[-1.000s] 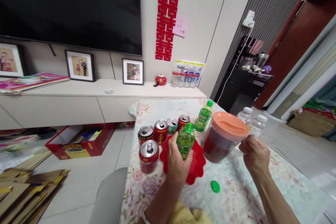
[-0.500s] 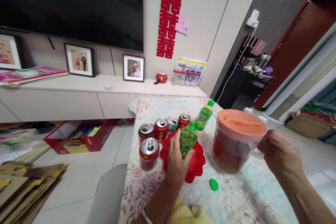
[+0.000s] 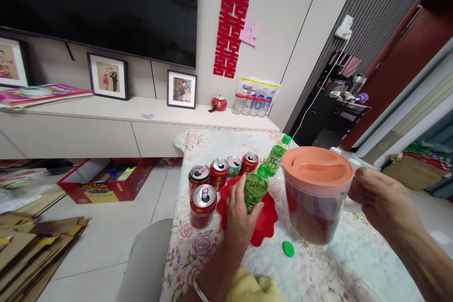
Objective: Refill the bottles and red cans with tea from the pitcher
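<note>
My left hand [image 3: 239, 219] is wrapped round a small green bottle [image 3: 255, 188] that stands on a red scalloped plate [image 3: 265, 224]. Its neck looks uncapped, and a loose green cap [image 3: 288, 248] lies on the floral tablecloth [image 3: 198, 255] just right of the plate. My right hand [image 3: 380, 200] grips the handle of a clear pitcher [image 3: 314, 196] with an orange lid. The pitcher holds dark red liquid and hangs above the table, right of the bottle.
Several opened red cans [image 3: 203, 203] stand left of the plate, with a second green bottle [image 3: 278, 153] behind it. A grey chair back [image 3: 148, 259] sits at the table's near left edge. Beyond are a white TV cabinet [image 3: 106, 125], a red box [image 3: 106, 184] and cardboard [image 3: 31, 250] on the floor.
My right hand has taken the pitcher by its handle and lifted it off the table, bringing it up and nearer to me. My left hand stays on the green bottle.
</note>
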`<state>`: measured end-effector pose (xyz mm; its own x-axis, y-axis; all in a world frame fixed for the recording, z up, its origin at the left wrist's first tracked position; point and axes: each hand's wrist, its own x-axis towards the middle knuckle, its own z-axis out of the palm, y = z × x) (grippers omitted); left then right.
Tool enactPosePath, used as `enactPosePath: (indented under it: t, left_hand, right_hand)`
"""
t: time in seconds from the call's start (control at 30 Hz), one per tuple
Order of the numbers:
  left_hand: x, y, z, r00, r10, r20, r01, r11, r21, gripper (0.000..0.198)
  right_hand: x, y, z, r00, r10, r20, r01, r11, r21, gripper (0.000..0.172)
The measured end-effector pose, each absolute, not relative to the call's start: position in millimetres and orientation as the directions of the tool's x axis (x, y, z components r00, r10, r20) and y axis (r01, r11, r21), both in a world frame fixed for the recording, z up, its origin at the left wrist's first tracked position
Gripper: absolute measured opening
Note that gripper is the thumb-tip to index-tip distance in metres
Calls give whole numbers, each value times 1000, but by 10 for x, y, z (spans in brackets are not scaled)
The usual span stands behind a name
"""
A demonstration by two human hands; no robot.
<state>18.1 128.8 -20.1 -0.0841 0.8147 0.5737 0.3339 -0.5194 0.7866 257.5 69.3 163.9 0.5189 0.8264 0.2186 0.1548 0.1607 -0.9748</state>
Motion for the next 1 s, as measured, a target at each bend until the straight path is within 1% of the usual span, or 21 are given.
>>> enactPosePath:
  t: [0.23,0.43,0.63,1.0]
  left_hand:
    - [172,1268,-188,-65,796,601,375,-539,755,81]
    - [179,1247,-176,-74,809,583,390,-515,764,83]
    - [180,1251,-175,-79,810,581,399,-508,763,81]
    - [190,1255,-176,-94,816,570,383,-499,777,79]
  right_hand:
    - [2438,756,1788,512,841,175,140,119,-983,72]
    - [2394,798,1868,482,859,173,170,102,-980,67]
    - [2346,805,1930,501,851,160,194,71,-979,67]
    - [2322,861,1997,476,866,151,222,48,-974,67]
